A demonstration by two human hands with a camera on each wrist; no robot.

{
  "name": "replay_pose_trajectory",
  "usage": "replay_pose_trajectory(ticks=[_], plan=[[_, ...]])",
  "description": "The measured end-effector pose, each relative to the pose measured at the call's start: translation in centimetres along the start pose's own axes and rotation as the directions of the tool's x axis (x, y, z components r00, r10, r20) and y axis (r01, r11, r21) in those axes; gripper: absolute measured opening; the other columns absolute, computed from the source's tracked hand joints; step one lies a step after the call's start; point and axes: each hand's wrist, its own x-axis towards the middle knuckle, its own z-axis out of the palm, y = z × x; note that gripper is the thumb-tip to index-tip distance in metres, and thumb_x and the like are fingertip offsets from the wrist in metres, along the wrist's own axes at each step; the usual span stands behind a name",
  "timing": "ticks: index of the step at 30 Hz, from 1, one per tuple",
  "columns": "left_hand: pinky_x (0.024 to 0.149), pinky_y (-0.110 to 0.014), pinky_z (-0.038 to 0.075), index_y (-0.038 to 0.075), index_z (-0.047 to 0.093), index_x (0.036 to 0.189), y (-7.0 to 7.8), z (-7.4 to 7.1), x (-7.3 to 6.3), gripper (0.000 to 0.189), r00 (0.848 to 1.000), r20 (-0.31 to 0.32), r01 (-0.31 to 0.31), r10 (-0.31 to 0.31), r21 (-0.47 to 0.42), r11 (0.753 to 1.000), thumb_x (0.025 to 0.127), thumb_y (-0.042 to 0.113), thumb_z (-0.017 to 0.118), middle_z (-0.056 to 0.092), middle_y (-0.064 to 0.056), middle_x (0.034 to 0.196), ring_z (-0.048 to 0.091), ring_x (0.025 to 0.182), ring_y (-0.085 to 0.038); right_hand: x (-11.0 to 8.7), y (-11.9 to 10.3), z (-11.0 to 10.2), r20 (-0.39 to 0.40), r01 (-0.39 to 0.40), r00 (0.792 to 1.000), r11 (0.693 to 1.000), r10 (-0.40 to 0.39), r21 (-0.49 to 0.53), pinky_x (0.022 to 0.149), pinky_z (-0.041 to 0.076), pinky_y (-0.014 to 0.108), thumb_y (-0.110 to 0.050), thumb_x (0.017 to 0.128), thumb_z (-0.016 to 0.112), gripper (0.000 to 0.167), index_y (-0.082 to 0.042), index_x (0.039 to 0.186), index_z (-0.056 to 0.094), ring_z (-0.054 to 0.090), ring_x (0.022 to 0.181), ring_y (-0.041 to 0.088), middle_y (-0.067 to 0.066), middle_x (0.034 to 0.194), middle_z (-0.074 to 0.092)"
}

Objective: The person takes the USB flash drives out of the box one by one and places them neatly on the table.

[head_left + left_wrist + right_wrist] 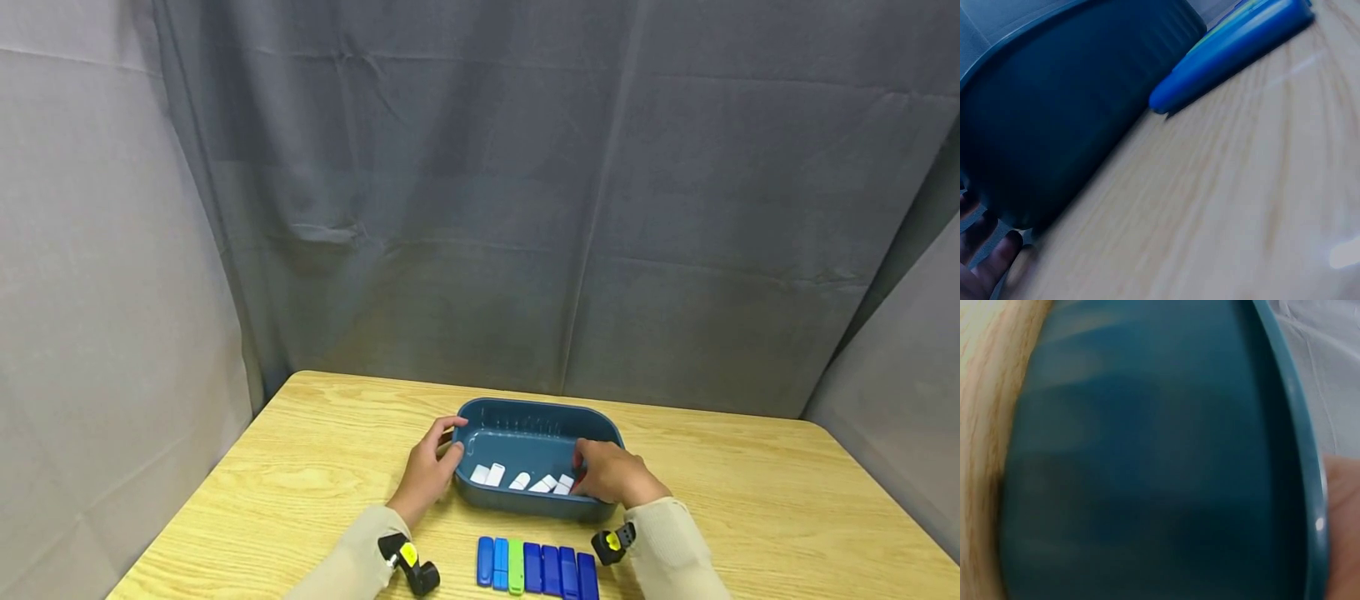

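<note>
A dark teal plastic bin stands on the table, with several white oblong pieces along its near side; they look like USB flash drives. My left hand holds the bin's left end, thumb and fingers spread about its rim and outer wall. In the left wrist view its fingers lie against that wall, low down. My right hand reaches over the near right rim into the bin, fingers pointing down. A bit of red shows by its fingertips, mostly hidden; whether they pinch it is unclear.
In front of the bin lies a side-by-side row of flat sticks: several blue sticks and one green stick. The wooden table ends at a grey curtain behind. Pale cloth hangs at both sides.
</note>
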Motion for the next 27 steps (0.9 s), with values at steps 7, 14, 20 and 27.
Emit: replay_pose_trajectory(ticks=[7, 14, 20, 27], plan=[[0.102, -0.045, 0.044, 0.018, 0.056, 0.126, -0.31, -0.04, 0.08, 0.033, 1.0, -0.001, 0.002, -0.002, 0.009, 1.0, 0.094, 0.01, 0.054, 0.052, -0.007, 0.139, 0.051, 0.125, -0.032, 0.0, -0.08, 0.1, -0.008, -0.007, 1.0, 1.0, 0.007, -0.019, 0.066, 0.045, 0.042, -0.02, 0.071, 0.085, 0.037, -0.011, 0.097, 0.06, 0.052, 0.072, 0.019, 0.0, 0.08, 0.058], [0.103, -0.042, 0.044, 0.021, 0.055, 0.127, -0.24, -0.01, 0.08, 0.034, 0.999, 0.002, 0.034, -0.034, 0.004, 0.999, 0.095, 0.011, 0.054, 0.051, -0.002, 0.139, 0.051, 0.126, -0.028, 0.11, -0.12, 0.16, -0.01, -0.009, 1.0, 0.999, 0.009, -0.044, 0.069, 0.047, 0.045, -0.021, 0.071, 0.085, 0.036, -0.011, 0.096, 0.061, 0.052, 0.073, 0.02, 0.001, 0.082, 0.059], [0.102, -0.042, 0.045, 0.02, 0.055, 0.127, -0.18, -0.12, -0.09, 0.034, 0.999, 0.002, 0.032, -0.032, 0.001, 0.999, 0.095, 0.011, 0.054, 0.051, -0.003, 0.139, 0.051, 0.126, -0.029, 0.14, -0.2, 0.25, -0.015, -0.005, 1.0, 0.998, 0.004, -0.057, 0.07, 0.048, 0.047, -0.022, 0.072, 0.085, 0.035, -0.011, 0.095, 0.061, 0.052, 0.074, 0.02, 0.001, 0.083, 0.06], [0.102, -0.042, 0.044, 0.022, 0.055, 0.127, -0.17, -0.18, -0.09, 0.034, 0.999, 0.002, 0.033, -0.033, 0.003, 0.999, 0.095, 0.011, 0.053, 0.051, -0.003, 0.139, 0.051, 0.126, -0.029, 0.05, -0.1, 0.27, -0.039, 0.008, 0.999, 0.998, -0.011, -0.058, 0.071, 0.047, 0.048, -0.024, 0.071, 0.085, 0.036, -0.011, 0.094, 0.06, 0.052, 0.073, 0.019, 0.001, 0.08, 0.06]])
